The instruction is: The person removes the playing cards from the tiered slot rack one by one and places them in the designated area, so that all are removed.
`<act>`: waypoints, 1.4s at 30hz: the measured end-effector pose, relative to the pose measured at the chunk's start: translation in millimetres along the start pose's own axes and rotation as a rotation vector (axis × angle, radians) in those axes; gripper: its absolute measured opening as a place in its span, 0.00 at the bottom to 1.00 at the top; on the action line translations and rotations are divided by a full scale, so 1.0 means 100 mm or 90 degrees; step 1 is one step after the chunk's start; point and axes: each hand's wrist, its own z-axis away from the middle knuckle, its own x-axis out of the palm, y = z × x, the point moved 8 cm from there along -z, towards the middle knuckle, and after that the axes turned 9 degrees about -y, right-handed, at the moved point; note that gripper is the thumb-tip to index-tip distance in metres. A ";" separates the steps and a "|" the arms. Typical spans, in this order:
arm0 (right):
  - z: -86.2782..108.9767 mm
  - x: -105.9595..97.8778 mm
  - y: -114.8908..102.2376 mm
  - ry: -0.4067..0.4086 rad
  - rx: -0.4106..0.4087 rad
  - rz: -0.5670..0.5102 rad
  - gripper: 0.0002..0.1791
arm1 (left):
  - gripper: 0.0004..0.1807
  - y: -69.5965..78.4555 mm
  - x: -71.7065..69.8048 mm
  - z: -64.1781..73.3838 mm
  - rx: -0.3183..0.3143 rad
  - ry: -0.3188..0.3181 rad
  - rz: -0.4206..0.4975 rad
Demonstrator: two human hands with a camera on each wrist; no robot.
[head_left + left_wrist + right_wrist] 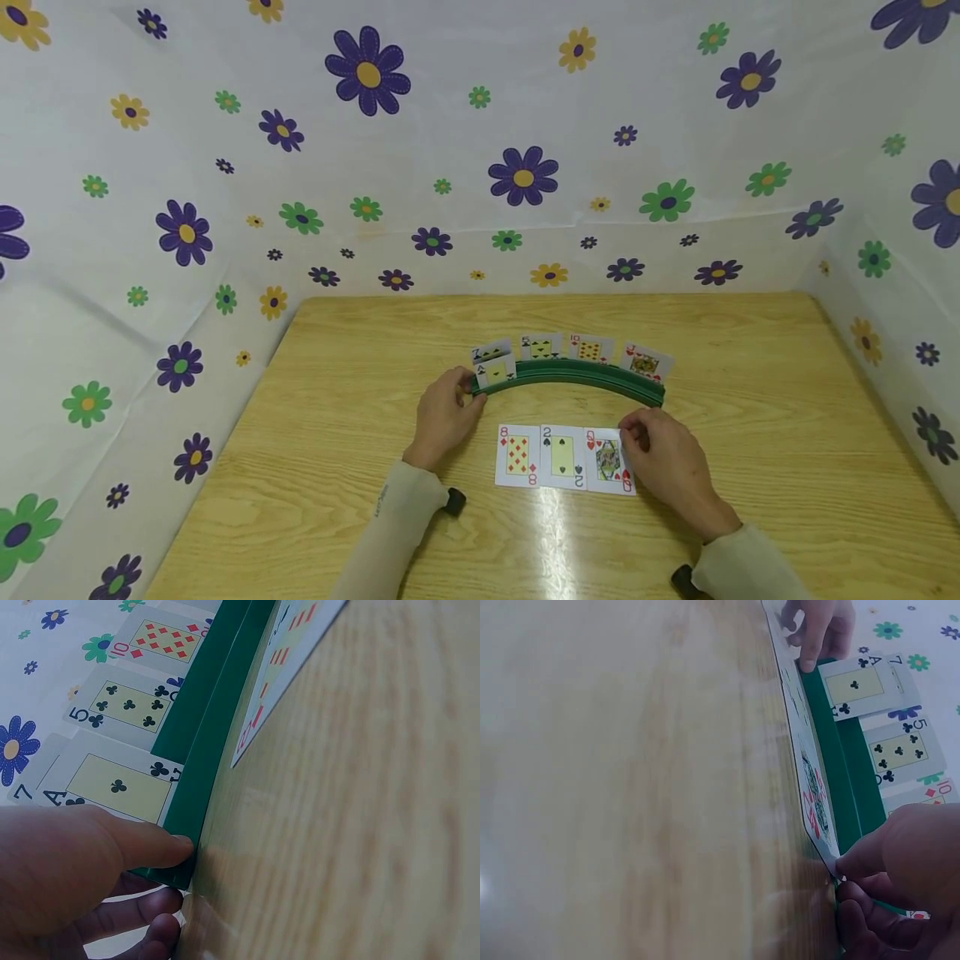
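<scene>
Sleeves [397, 525]: near left and right
Right hand [667, 458]: pinches queen [609, 461]
Left hand [442, 417]: grips rack's [585, 372] left end
Far cards [541, 345]: five, racked

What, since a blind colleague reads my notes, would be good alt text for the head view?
A person's left hand grips the left end of a curved green card holder, while the right hand pinches a corner of the queen of hearts, rightmost of three face-up cards in a row on a wood-grain table. Five more cards stand in the holder.
</scene>
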 end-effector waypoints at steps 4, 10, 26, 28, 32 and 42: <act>0.00 0.00 -0.01 0.007 -0.003 0.003 0.04 | 0.14 -0.01 0.00 -0.01 -0.004 -0.001 0.003; 0.02 0.00 -0.01 0.012 -0.004 -0.003 0.04 | 0.14 0.00 0.00 0.00 -0.003 -0.001 0.001; 0.04 -0.02 -0.01 0.033 -0.007 -0.024 0.04 | 0.14 0.01 0.00 0.01 -0.006 -0.001 -0.001; 0.04 -0.03 -0.01 0.036 -0.009 -0.027 0.04 | 0.14 0.00 0.00 0.01 -0.006 -0.001 -0.002; 0.02 -0.04 -0.05 0.043 -0.019 -0.035 0.04 | 0.14 -0.01 -0.01 0.01 -0.008 -0.003 0.003; -0.14 -0.07 -0.34 0.075 -0.079 -0.047 0.04 | 0.14 0.00 -0.02 0.01 -0.002 -0.001 0.004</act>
